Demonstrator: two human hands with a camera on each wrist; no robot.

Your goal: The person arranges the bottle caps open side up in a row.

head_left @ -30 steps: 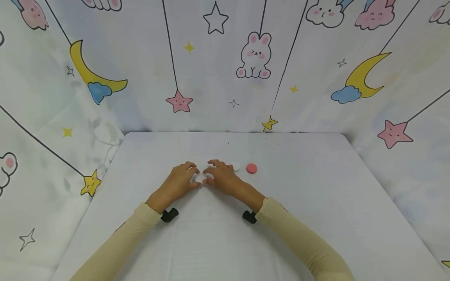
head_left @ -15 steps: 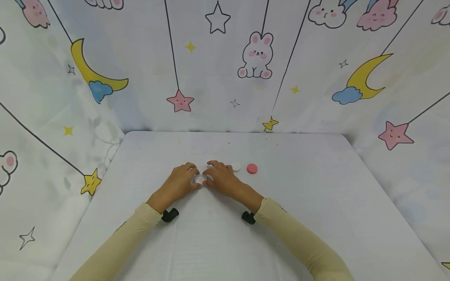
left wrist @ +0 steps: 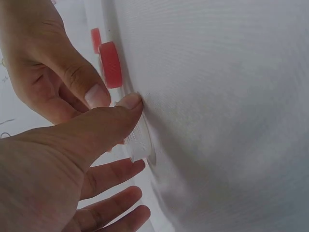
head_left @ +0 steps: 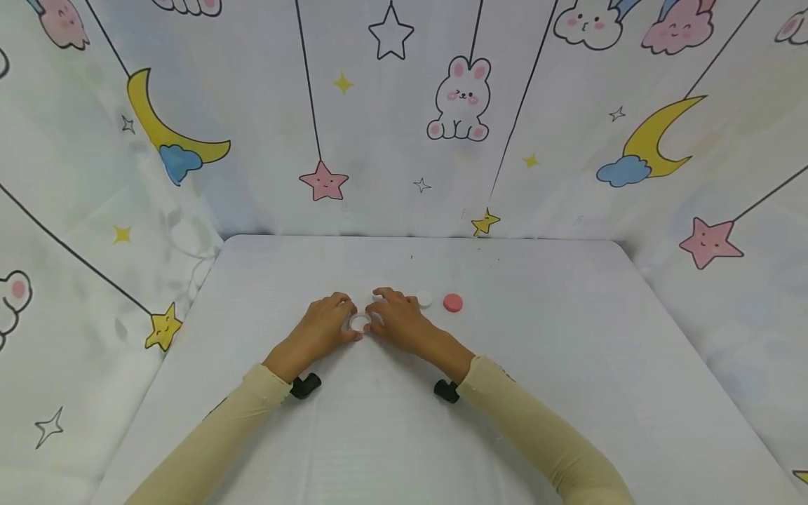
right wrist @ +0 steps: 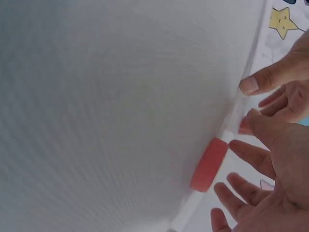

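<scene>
A small clear ridged cap point(head_left: 360, 322) lies on the white table point(head_left: 568, 365) between my two hands. My left hand point(head_left: 323, 324) pinches it: in the left wrist view the thumb point(left wrist: 126, 107) presses on the clear cap point(left wrist: 140, 143) and the fingers point(left wrist: 116, 172) reach past its other side. My right hand point(head_left: 399, 321) rests beside it, its thumb point(left wrist: 95, 95) at the cap's edge and its fingers point(right wrist: 244, 151) spread loosely. A red cap point(right wrist: 208, 164) stands on the table close under those fingers; the same red cap point(left wrist: 111, 65) shows behind the right thumb.
A white cap point(head_left: 424, 299) and a pink-red cap point(head_left: 452, 303) lie just right of my right hand. Printed cloth walls point(head_left: 404, 140) close in the table at the back and on both sides. Black wrist cameras point(head_left: 306, 385) sit under both cream sleeves.
</scene>
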